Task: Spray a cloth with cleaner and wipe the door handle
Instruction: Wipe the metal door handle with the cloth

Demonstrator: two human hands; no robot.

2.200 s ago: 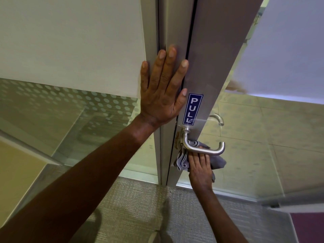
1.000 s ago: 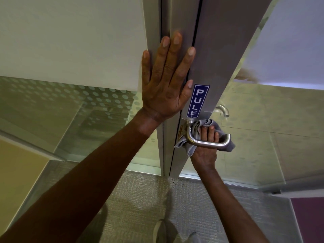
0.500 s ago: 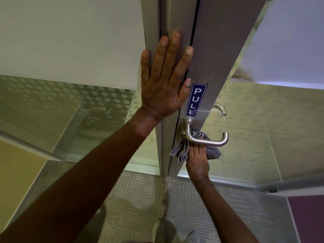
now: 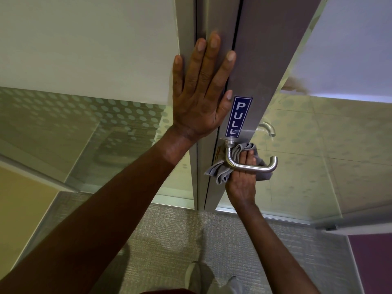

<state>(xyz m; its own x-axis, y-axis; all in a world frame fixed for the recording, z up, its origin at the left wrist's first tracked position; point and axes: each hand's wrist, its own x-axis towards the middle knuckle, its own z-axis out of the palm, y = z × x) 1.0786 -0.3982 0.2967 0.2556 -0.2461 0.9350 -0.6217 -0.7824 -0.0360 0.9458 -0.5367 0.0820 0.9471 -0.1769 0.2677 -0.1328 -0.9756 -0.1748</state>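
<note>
The wiping step is in hand: the grey cloth (image 4: 220,169) is pressed behind the door handle (image 4: 252,165) by the closed right hand (image 4: 244,177), the door being braced by the flat, empty left hand (image 4: 199,98); the lever's outer end probably follows.

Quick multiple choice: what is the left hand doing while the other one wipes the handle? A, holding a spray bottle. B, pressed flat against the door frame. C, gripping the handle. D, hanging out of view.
B: the left hand lies open and flat on the door frame, above the door handle, holding nothing.
</note>
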